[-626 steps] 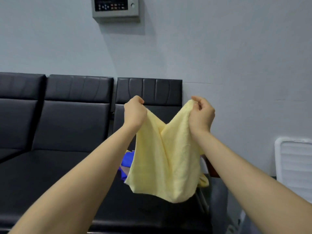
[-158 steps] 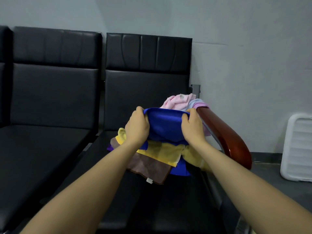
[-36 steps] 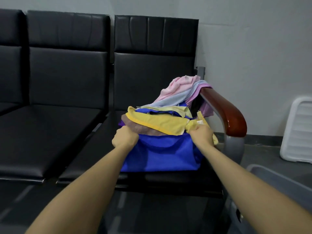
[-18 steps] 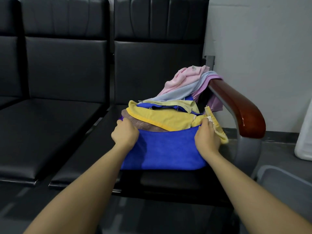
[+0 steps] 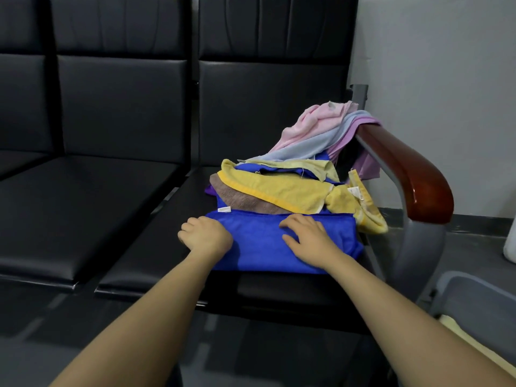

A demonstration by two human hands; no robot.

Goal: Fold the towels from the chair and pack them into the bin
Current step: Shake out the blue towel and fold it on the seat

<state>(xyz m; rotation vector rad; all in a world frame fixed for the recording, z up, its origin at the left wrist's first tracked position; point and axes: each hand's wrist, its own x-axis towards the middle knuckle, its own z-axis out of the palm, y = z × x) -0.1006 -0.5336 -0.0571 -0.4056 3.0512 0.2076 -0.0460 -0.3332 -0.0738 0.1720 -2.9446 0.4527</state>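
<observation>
Hands: left (image 5: 206,237) & right (image 5: 307,236) flat on blue towel (image 5: 259,247), chair (image 5: 167,247).

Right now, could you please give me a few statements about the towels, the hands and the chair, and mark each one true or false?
1. The blue towel lies on the seat in front of the towel pile. True.
2. The right hand rests on the wooden armrest. False: it presses on the blue towel.
3. The pink towel sits at the bottom of the pile. False: it lies on top, by the armrest.
4. The left hand is at the blue towel's left edge. True.
5. The grey bin stands to the chair's right. True.
</observation>
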